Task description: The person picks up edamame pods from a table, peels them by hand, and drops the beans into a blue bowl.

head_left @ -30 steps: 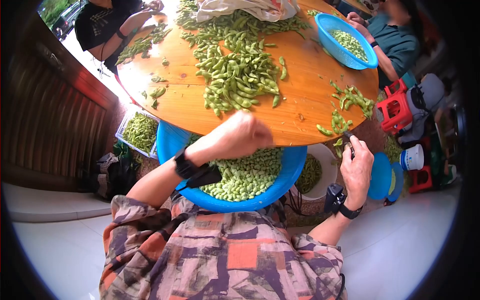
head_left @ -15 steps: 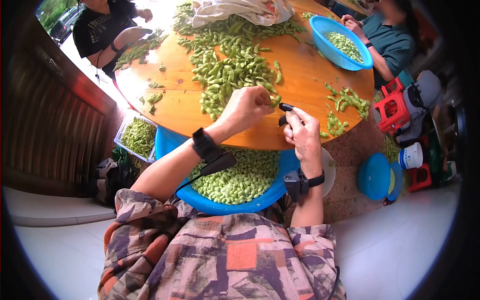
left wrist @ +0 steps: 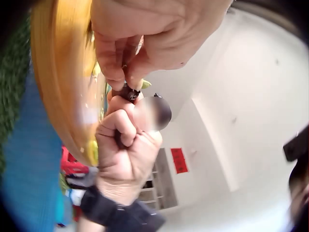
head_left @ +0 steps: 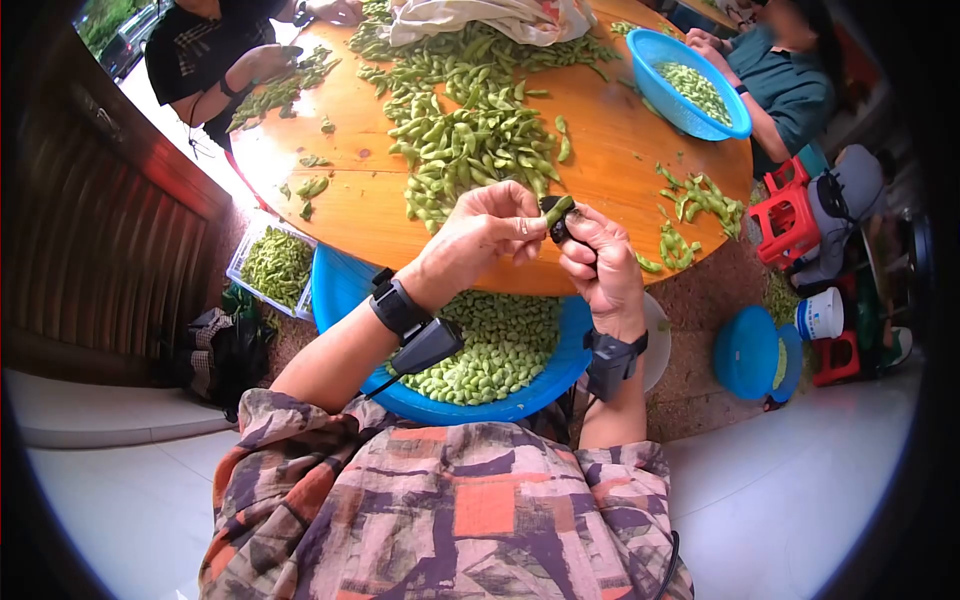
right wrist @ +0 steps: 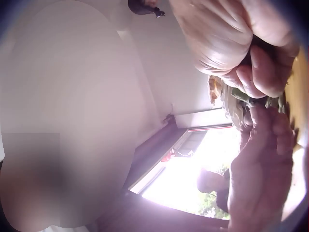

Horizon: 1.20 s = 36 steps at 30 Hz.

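Over the table's near edge, my left hand (head_left: pixel 485 230) pinches a green soybean pod (head_left: pixel 560 208) between thumb and fingers. My right hand (head_left: pixel 612 268) meets it from the right, fingers curled round a small black hand tool (head_left: pixel 556 228); its exact kind I cannot tell. Pod and tool overlap in the head view. In the left wrist view the tool's dark end (left wrist: pixel 126 92) sits at the left fingertips. A heap of soybean pods (head_left: pixel 470 150) lies just beyond the left hand. Beneath both forearms, a large blue basin (head_left: pixel 500 408) holds shelled beans (head_left: pixel 480 360).
Loose pods (head_left: pixel 700 200) lie at the right of the wooden table (head_left: pixel 620 180). A blue basket (head_left: pixel 650 85) of beans stands at the far right, a white cloth sack (head_left: pixel 480 20) at the back. Two people work across the table. A white crate (head_left: pixel 275 265) of pods stands at lower left.
My right hand has come in from the table's right edge to the middle, bringing the black tool against the pod. My left hand has risen from above the basin to the pods and now pinches one.
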### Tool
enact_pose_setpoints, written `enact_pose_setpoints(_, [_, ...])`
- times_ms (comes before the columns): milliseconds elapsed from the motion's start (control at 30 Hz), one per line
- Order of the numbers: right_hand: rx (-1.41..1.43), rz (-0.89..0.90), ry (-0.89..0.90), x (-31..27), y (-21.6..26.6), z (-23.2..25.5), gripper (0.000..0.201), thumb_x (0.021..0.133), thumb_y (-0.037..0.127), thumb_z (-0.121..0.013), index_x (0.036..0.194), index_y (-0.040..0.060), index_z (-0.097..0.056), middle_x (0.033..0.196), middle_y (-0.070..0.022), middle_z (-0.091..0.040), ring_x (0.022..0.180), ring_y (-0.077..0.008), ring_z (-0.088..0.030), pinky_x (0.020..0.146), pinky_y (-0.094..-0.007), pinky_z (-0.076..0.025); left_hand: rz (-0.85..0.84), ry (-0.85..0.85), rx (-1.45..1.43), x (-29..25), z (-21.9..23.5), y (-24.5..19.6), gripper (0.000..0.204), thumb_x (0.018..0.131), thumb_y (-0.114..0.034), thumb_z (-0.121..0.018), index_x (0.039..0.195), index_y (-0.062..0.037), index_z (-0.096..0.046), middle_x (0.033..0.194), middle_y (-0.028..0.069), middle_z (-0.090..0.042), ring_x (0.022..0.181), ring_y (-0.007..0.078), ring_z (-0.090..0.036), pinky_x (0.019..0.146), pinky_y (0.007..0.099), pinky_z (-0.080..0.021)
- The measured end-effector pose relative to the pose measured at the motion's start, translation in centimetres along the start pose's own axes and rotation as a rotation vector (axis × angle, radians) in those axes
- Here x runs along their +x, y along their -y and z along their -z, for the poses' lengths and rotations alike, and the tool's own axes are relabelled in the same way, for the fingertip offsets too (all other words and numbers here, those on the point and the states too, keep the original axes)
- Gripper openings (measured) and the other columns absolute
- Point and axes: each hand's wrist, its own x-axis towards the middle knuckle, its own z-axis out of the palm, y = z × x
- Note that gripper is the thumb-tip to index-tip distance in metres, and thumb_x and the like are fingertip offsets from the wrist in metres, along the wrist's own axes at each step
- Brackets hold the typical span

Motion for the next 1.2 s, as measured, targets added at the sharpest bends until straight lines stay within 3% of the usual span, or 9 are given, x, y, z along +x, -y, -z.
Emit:
enact_pose_setpoints(67, [0.362,-0.062,0.171,0.3,-0.6,1.4,0.015,0.096,0.006,-0.054,0.108,-0.0028,-0.060,0.075,0.0041,-0.049,0.057,-0.0004,-0.038,0.042,-0.0159,-0.028,0.063,0.084,-0.282,0.0,0.0,0.5,0.017,0.087,-0.004,-0.070,0.099,-0.0044,-0.057,0.078,0.0025,-0.062,0.060,0.0112,-0.058,0.051,0.0225,-0.043])
enact_pose_setpoints(200, [0.044,-0.044,0.072,-0.7,0.7,0.2,0.016,0.096,0.006,-0.054,0.108,-0.0016,-0.060,0.077,0.0045,-0.049,0.054,0.0003,-0.036,0.042,-0.0152,-0.028,0.151,0.181,-0.318,0.2,-0.1,-0.3,0.027,0.091,-0.012,-0.068,0.111,-0.0035,-0.052,0.082,0.0040,-0.061,0.065,0.0125,-0.061,0.052,0.0234,-0.045])
enact_pose_setpoints(333, [-0.509,0.071,-0.067,-1.5,0.8,-1.9,0.015,0.096,0.009,-0.054,0.099,0.0003,-0.065,0.067,0.0070,-0.049,0.053,0.0010,-0.039,0.045,-0.0178,-0.030,0.097,0.055,0.403,0.8,-1.6,-2.3,0.037,0.094,-0.032,-0.067,0.107,0.0010,-0.056,0.081,0.0034,-0.063,0.067,0.0089,-0.062,0.060,0.0244,-0.050])
enact_pose_setpoints(533, [-0.556,0.042,-0.053,-1.0,1.0,-1.6,0.015,0.095,0.009,-0.054,0.094,0.0000,-0.066,0.062,0.0072,-0.047,0.052,0.0005,-0.040,0.045,-0.0182,-0.030,-0.140,0.039,1.219,1.2,-1.7,-3.0,0.025,0.099,-0.021,-0.058,0.090,0.0022,-0.061,0.069,0.0031,-0.062,0.060,0.0099,-0.059,0.056,0.0260,-0.048])
enact_pose_setpoints(667, [-0.464,0.028,-0.017,0.1,0.7,-0.9,0.015,0.094,0.009,-0.056,0.095,-0.0001,-0.067,0.063,0.0075,-0.047,0.052,0.0011,-0.039,0.044,-0.0177,-0.030,-0.267,0.069,1.278,1.5,-0.5,-2.4,0.021,0.099,-0.017,-0.054,0.094,0.0025,-0.060,0.067,0.0044,-0.062,0.059,0.0125,-0.059,0.055,0.0282,-0.048])
enact_pose_setpoints(733, [-0.463,0.060,-0.096,0.5,0.3,-1.1,0.015,0.093,0.008,-0.056,0.097,-0.0008,-0.067,0.063,0.0040,-0.051,0.051,-0.0024,-0.044,0.045,-0.0208,-0.033,0.108,0.046,0.750,1.2,-1.0,-3.0,0.019,0.098,-0.015,-0.054,0.102,0.0034,-0.058,0.071,0.0062,-0.063,0.062,0.0129,-0.060,0.056,0.0292,-0.048])
enact_pose_setpoints(800, [-0.461,0.093,-0.175,0.8,-0.6,-1.6,0.015,0.092,0.007,-0.057,0.098,-0.0016,-0.068,0.063,0.0006,-0.055,0.050,-0.0060,-0.048,0.045,-0.0239,-0.037,0.119,-0.010,0.460,1.1,-0.8,-1.7,0.019,0.097,-0.012,-0.053,0.108,0.0039,-0.056,0.075,0.0065,-0.063,0.066,0.0123,-0.060,0.059,0.0289,-0.048])
enact_pose_setpoints(900, [-1.081,0.626,-0.405,0.9,-1.9,-3.0,0.019,0.088,0.002,-0.056,0.104,-0.0029,-0.066,0.083,-0.0210,-0.063,0.069,-0.0358,-0.064,0.062,-0.0413,-0.050,0.129,-0.042,-0.033,1.3,-0.5,-0.4,0.025,0.095,-0.005,-0.048,0.118,0.0046,-0.053,0.082,0.0061,-0.061,0.072,0.0115,-0.060,0.065,0.0279,-0.049])
enact_pose_setpoints(1200, [-1.292,0.964,-0.347,0.8,-2.4,-3.8,0.019,0.087,-0.002,-0.056,0.103,-0.0045,-0.064,0.089,-0.0168,-0.061,0.077,-0.0355,-0.064,0.066,-0.0418,-0.053,0.018,-0.074,-0.564,2.5,-0.1,4.3,0.024,0.098,-0.019,-0.048,0.109,-0.0010,-0.059,0.100,0.0084,-0.063,0.093,0.0197,-0.062,0.085,0.0349,-0.052])
